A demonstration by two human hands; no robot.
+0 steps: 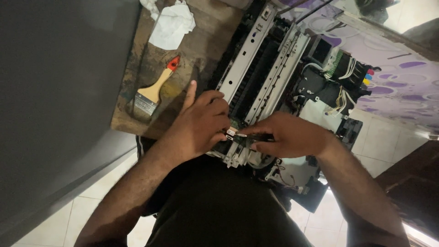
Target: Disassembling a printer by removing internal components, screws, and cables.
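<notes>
The 2 hands meet over the near end of an opened printer (pixel 274 68); the left hand (pixel 201 123) rests on its frame, fingers curled, index pointing away; the right hand (pixel 288 136) pinches a small dark part (pixel 256 137) just beside the left fingertips, touching the metal rail (pixel 247 55). Beyond the left hand lie a brush (pixel 153 93) and a white cloth (pixel 171 25) on a worn board (pixel 206 41); beyond the right hand sit bundled wires (pixel 345 73).

Dim indoor light; the brightest glare sits at the lower right edge, the left side falls into soft, blurred shadow.
</notes>
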